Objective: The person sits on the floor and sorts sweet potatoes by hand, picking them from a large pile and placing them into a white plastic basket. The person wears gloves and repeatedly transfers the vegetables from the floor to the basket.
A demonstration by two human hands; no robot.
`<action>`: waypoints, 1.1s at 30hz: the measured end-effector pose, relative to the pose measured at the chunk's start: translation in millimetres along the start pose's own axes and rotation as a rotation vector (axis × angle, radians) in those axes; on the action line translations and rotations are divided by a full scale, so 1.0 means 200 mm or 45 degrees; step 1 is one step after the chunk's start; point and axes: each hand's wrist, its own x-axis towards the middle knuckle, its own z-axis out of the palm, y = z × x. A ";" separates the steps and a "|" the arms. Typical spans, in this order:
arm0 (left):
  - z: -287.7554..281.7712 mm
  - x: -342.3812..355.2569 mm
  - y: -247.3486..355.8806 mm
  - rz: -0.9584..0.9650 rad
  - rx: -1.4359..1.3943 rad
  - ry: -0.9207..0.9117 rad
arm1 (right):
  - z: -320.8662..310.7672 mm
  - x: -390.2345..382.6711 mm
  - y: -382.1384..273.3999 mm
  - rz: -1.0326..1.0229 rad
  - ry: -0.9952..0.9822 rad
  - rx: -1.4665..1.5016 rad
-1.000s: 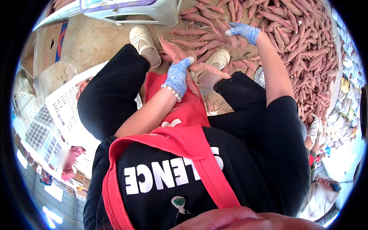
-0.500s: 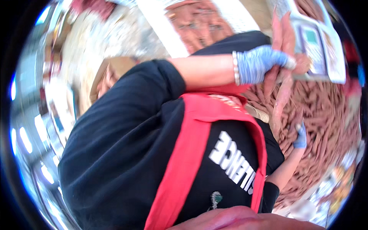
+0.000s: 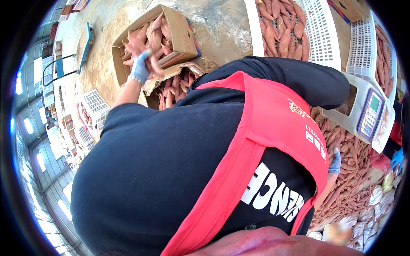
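My left hand (image 3: 140, 67), in a blue knit glove, is raised at the open cardboard box (image 3: 182, 41), its fingers closed on blurred sweet potatoes (image 3: 154, 65) just above the heap inside. A second, torn-topped carton (image 3: 152, 99) of sweet potatoes lies between that box and my body. My right hand (image 3: 334, 161), also gloved, is at the large pile of sweet potatoes (image 3: 346, 187) on the right, partly behind my red apron (image 3: 275, 115); whether it grips anything is unclear.
A white scale (image 3: 352, 109) stands beside white crates (image 3: 324, 38) of sweet potatoes. A green flatbed trolley (image 3: 87, 45) and another crate (image 3: 96, 104) are at left. A co-worker's blue-gloved hand (image 3: 396, 160) is at the far right, near stuffed sacks (image 3: 376, 200).
My body and view have swung leftward. My left hand has carried sweet potatoes from over the pile and scale to the cardboard box. My right hand remains at the pile.
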 end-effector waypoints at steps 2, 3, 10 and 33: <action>-0.15 -0.16 -0.08 -0.294 0.166 -0.060 | -0.10 0.07 0.01 0.040 0.122 -0.119; -0.08 -0.31 -0.06 -0.444 0.291 -0.080 | -0.08 0.05 0.03 -0.003 0.086 -0.135; -0.03 -0.41 -0.21 -1.223 1.096 -0.446 | 0.08 -0.05 0.02 -0.142 0.009 -0.270; 2.66 -1.27 -0.72 -0.272 0.872 -1.939 | 0.45 -0.30 -0.03 -0.699 -0.357 0.077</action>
